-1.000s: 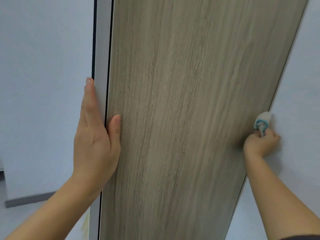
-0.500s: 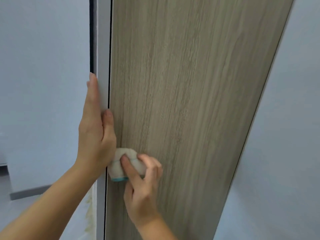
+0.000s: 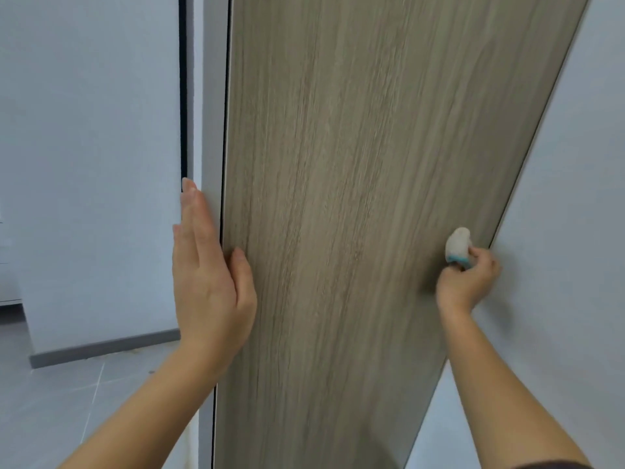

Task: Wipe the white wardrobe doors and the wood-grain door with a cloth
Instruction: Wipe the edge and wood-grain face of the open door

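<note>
The wood-grain door (image 3: pixel 355 198) fills the middle of the head view, swung open toward me. My left hand (image 3: pixel 209 275) holds its left edge, fingers straight along the white edge strip and thumb on the wood face. At the door's right edge my right hand (image 3: pixel 468 282) grips a small bunched white cloth with a blue border (image 3: pixel 457 245) and presses it against the wood. White surfaces flank the door on the left (image 3: pixel 88 164) and right (image 3: pixel 568 231).
A grey skirting board (image 3: pixel 101 348) runs along the foot of the left white wall. Pale floor tiles (image 3: pixel 67 407) lie at the lower left. A dark vertical gap (image 3: pixel 183 96) runs beside the door's white edge strip.
My right hand swept the cloth from the door's left edge, beside my left hand, across to the right edge. My left hand stays on the door edge, thumb spread further onto the wood.
</note>
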{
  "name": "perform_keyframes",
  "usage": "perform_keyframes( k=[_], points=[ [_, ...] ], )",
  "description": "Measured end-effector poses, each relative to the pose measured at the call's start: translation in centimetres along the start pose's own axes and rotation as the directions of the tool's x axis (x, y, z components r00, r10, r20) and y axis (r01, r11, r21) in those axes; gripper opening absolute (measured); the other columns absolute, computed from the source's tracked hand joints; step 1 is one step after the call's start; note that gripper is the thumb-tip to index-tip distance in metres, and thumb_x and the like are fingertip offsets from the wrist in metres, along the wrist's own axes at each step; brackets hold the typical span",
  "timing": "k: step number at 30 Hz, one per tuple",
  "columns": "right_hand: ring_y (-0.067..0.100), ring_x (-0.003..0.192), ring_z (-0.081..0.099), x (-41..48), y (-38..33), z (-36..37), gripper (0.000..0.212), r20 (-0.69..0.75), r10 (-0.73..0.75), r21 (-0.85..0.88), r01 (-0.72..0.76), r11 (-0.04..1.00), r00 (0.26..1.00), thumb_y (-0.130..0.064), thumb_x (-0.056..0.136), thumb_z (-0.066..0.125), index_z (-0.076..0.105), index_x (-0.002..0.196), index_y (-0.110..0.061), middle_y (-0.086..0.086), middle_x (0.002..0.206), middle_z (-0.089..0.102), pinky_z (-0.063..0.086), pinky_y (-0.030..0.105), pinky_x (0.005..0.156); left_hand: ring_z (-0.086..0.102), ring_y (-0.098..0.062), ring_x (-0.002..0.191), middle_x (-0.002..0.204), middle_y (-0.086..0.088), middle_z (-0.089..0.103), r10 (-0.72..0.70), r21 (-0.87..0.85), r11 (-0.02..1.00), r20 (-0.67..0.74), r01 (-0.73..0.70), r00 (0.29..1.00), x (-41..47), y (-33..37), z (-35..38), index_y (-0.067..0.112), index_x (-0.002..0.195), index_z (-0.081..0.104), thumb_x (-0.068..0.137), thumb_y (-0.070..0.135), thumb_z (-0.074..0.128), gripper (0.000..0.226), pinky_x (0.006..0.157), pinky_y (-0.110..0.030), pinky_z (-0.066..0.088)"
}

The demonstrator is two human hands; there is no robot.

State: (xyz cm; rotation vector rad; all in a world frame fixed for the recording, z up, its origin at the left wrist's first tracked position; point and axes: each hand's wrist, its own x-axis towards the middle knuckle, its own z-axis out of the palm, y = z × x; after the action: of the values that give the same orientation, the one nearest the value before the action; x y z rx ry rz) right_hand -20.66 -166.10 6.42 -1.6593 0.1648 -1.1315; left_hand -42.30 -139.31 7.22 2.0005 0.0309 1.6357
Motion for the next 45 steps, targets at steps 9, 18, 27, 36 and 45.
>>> perform_keyframes(
  k=[9, 18, 27, 36, 45],
  points=[
    [0.034, 0.094, 0.052, 6.3, 3.3, 0.5, 0.028, -0.034, 0.126, -0.172, -0.130, 0.976, 0.991, 0.001, 0.067, 0.049, 0.054, 0.094, -0.005, 0.015, 0.110, 0.051, 0.045, 0.041, 0.084, 0.007, -0.007, 0.147, 0.158, 0.006, 0.006, 0.011, 0.026, 1.000, -0.058, -0.009, 0.998, -0.1, -0.2, 0.6, 0.007, 0.153, 0.003, 0.087, 0.004, 0.039, 0.075, 0.120, -0.045, 0.018],
    [0.031, 0.093, 0.055, -5.7, 0.6, -0.5, 0.024, 0.078, -0.023, 0.029, 0.020, 0.999, 0.997, 0.008, 0.079, 0.054, 0.060, 0.100, -0.001, 0.012, 0.109, 0.047, 0.043, 0.027, 0.080, 0.005, -0.007, 0.148, 0.160, 0.007, 0.004, -0.032, -0.112, 0.993, 0.020, 0.034, 0.999, -0.3, 0.0, -0.3, 0.008, 0.153, 0.003, 0.092, -0.009, 0.037, 0.073, 0.121, -0.025, 0.007],
    [0.015, 0.088, 0.055, -25.4, -7.1, -2.7, 0.045, 0.338, -0.486, 0.331, 0.381, 0.863, 0.806, 0.007, 0.073, 0.063, 0.069, 0.110, -0.019, -0.004, 0.103, 0.049, 0.050, 0.028, 0.065, 0.014, -0.001, 0.146, 0.159, 0.007, 0.017, -0.077, -0.257, 0.960, 0.130, 0.109, 0.989, -2.0, -0.5, -2.9, 0.011, 0.153, 0.016, 0.097, -0.005, 0.034, 0.061, 0.117, -0.017, 0.013],
    [0.018, 0.094, 0.056, -28.0, -6.5, -3.3, 0.035, 0.348, -0.726, 0.319, 0.653, 0.687, 0.593, -0.005, 0.083, 0.054, 0.072, 0.109, -0.022, -0.004, 0.111, 0.051, 0.048, 0.023, 0.072, 0.017, -0.001, 0.145, 0.158, 0.007, 0.021, -0.201, -0.251, 0.939, 0.146, 0.233, 0.969, -6.0, -3.2, -3.6, 0.022, 0.149, 0.024, 0.098, 0.008, 0.036, 0.054, 0.115, -0.013, 0.016],
    [0.015, 0.097, 0.049, -14.0, 0.9, -1.8, 0.044, 0.182, -0.242, 0.154, 0.215, 0.964, 0.953, 0.021, 0.068, 0.053, 0.060, 0.107, 0.000, 0.008, 0.107, 0.049, 0.038, 0.021, 0.087, 0.014, -0.004, 0.146, 0.160, 0.010, 0.014, -0.261, -0.220, 0.934, 0.120, 0.282, 0.958, -7.4, -2.7, -0.4, 0.019, 0.154, 0.009, 0.098, 0.010, 0.038, 0.064, 0.118, -0.036, 0.018]
  ],
)
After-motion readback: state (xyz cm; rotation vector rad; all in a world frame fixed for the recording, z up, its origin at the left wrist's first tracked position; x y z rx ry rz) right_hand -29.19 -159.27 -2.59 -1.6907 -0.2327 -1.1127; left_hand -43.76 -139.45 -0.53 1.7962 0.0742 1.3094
